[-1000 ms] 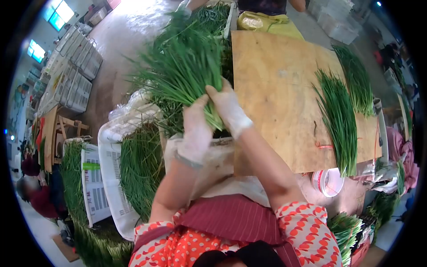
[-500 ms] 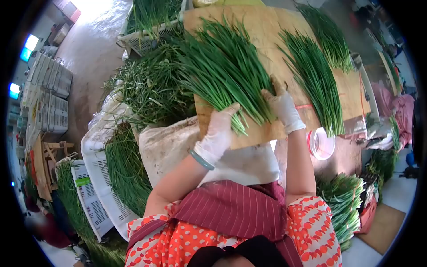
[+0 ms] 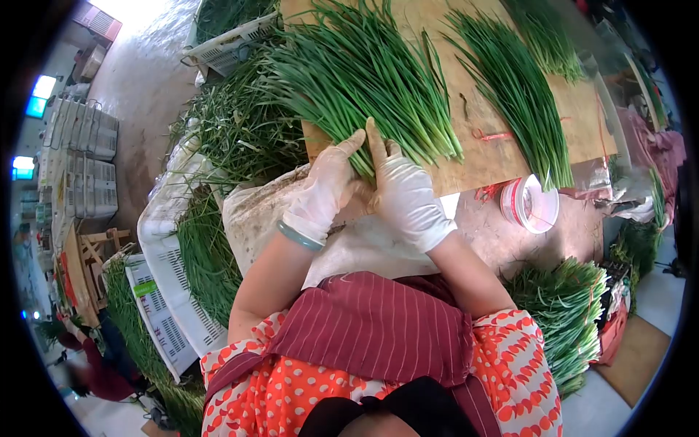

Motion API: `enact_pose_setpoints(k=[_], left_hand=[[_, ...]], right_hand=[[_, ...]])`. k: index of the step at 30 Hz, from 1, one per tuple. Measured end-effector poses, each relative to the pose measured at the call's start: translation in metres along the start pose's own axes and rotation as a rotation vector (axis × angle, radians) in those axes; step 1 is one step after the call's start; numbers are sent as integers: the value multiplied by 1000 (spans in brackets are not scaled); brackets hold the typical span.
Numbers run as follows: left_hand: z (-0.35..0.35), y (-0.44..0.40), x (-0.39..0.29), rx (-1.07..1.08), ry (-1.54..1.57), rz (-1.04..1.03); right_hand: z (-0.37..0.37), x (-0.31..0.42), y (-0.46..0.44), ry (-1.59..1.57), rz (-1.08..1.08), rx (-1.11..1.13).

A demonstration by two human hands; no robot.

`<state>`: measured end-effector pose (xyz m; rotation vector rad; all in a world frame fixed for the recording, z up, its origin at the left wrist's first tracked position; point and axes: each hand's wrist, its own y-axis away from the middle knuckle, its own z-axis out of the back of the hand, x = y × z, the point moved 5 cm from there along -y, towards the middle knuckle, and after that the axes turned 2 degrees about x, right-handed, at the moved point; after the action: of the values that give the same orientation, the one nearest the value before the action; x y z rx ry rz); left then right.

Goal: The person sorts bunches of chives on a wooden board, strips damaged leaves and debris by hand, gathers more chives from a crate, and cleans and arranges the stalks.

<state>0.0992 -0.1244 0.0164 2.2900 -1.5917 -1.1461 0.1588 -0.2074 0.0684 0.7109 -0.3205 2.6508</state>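
Note:
A spread of long green garlic chives (image 3: 364,80) lies on the wooden board, its pale cut ends toward me. My left hand (image 3: 322,186), in a white glove, grips stems at the left side of the spread, thumb on top. Close beside it, my gloved right hand (image 3: 408,193) closes around the near ends of the same stems, its fingers partly hidden. Loose chives with pale ends rest just beyond my right hand. Another bunch of chives (image 3: 510,95) lies farther right on the board (image 3: 466,171).
A third bunch (image 3: 546,40) is at the far right. A red tie (image 3: 491,135) lies on the board. A clear tub (image 3: 530,204) stands below the board's right edge. White crates (image 3: 156,320) and heaped greens (image 3: 240,138) are at left; stacked chive bundles (image 3: 568,320) are at lower right.
My right hand has moved left and toward me, from the right edge of the spread to beside my left hand. My left hand has shifted slightly left with stems still in it.

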Motion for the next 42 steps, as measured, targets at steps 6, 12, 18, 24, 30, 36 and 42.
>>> enact_pose_setpoints(k=[6, 12, 18, 24, 30, 36, 42], left_hand=[[1, -8, -19, 129, -190, -114], [22, -13, -61, -262, -208, -402], [21, -9, -47, -454, -636, -631], [7, -9, -33, -543, -1536, -882], [-12, -9, -28, -593, -1945, -823], [-2, 5, -18, -376, -1893, -813], [-34, 8, -46, -371, -1974, -999]], right_hand=[[-8, -29, -6, 100, -102, -11], [11, -24, 1, 167, 161, -10], [33, -75, -46, 330, -33, -389], [64, -40, -90, 345, 48, -442], [16, -24, -193, 248, 34, -124], [-28, -67, -232, 104, -225, 57], [-10, -91, -230, -653, -39, -30]])
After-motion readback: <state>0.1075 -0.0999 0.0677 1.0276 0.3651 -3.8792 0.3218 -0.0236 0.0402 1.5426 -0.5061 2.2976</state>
